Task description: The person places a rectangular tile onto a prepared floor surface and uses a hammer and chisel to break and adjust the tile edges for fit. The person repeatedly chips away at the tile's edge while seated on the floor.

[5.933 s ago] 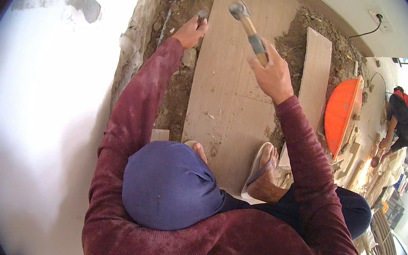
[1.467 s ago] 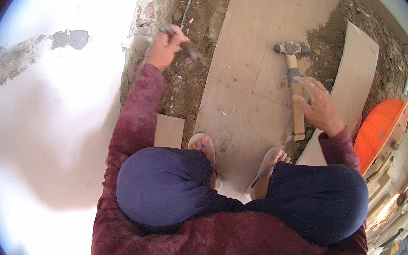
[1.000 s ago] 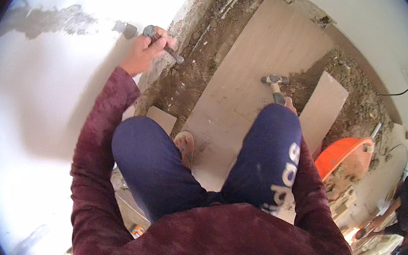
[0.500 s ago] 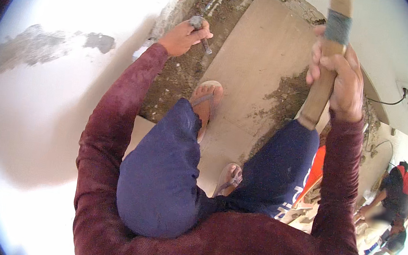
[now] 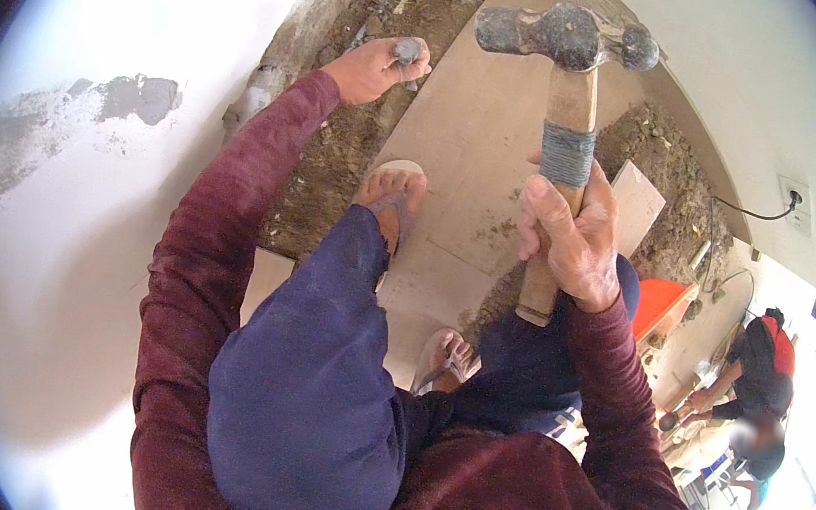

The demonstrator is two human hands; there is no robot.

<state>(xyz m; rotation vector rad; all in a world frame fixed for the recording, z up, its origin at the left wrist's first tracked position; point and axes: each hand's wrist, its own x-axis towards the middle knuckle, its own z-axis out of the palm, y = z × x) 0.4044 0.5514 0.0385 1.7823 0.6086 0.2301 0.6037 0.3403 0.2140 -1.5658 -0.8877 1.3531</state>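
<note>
A hammer (image 5: 572,103) with a dark metal head and a wooden handle is held up by the right hand (image 5: 574,232), with the fingers wrapped around the handle just below a band of grey cord (image 5: 566,155). The butt of the handle is seen in front of the right knee (image 5: 525,379). A chisel (image 5: 408,51) is grasped in the curled fingers of the left hand (image 5: 366,71), its blunt end turned up; whether its tip touches anything cannot be told. It is held over bare soil (image 5: 334,151), near the edge of a large light-brown tile (image 5: 485,113). The soil is bordered on the left by a white wall (image 5: 49,315). To the right, a narrower tile (image 5: 638,209) is seen near an orange bowl (image 5: 659,304). A black cable (image 5: 750,209) is plugged into a wall socket (image 5: 798,207). At far right, another person (image 5: 766,366) is seen, bent over.
</note>
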